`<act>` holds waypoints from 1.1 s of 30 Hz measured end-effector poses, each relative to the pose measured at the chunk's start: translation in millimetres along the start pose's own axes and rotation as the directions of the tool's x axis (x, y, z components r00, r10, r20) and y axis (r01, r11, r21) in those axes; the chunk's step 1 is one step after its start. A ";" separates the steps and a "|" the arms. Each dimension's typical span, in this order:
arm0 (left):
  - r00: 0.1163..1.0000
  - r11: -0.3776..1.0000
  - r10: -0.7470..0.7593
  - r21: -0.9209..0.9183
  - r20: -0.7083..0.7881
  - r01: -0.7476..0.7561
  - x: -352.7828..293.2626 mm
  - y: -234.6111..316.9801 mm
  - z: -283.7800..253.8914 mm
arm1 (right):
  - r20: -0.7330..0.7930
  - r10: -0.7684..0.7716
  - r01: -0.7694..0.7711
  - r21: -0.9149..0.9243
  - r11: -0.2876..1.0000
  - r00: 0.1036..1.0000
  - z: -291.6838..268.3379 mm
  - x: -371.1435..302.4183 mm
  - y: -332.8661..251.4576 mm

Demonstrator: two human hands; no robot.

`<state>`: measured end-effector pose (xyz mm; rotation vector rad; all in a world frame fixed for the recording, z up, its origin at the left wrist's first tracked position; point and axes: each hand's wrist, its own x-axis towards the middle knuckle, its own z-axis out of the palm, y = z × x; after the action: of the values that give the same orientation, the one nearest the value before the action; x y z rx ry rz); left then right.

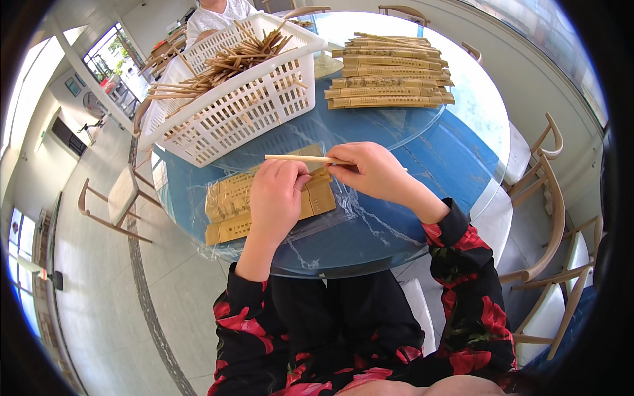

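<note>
My right hand (370, 170) is closed round pale wooden chopsticks (300, 159), held level so that they stick out leftward over my other hand. Just left of it, my left hand (276, 195) is curled, its thumb and fingertips pinched at the upper end of a tan paper chopstick sleeve (318, 198). Under and beside that hand lie more flat printed sleeves (228, 210) on a clear plastic wrapper (343, 210). The fingertips of my left hand are partly hidden.
A white slotted plastic basket (238, 122) heaped with loose chopsticks (244, 56) stands at the far left. Several filled sleeves (389, 71) are stacked at the far right, on a glass turntable (422, 125). Wooden chairs (122, 195) surround the round table; a person (214, 16) sits opposite.
</note>
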<state>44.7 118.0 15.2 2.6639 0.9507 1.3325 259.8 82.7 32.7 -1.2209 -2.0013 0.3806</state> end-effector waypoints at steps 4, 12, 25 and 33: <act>0.999 0.999 0.054 -0.004 -0.007 -0.054 1.0 -0.7 0.2 | 0.044 0.056 -0.059 0.053 0.997 0.997 -0.7 -0.2 -0.1; 0.995 0.996 0.089 -0.001 0.044 -0.089 6.8 9.2 -4.1 | -0.060 0.172 -0.163 0.133 0.978 0.983 3.6 -0.5 3.6; 1.000 0.999 0.001 -0.041 0.020 0.000 3.6 2.5 -0.7 | -0.200 -0.154 0.096 -0.272 0.958 0.968 -22.6 -5.6 11.0; 0.997 0.999 -0.030 0.027 -0.072 0.032 1.0 -1.9 -1.0 | -0.226 -0.238 0.101 -0.490 0.866 0.945 -52.3 -10.5 12.8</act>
<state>43.5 119.8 16.0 2.6271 1.0214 1.4273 308.6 73.5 55.8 -1.2819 -1.9875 -0.3815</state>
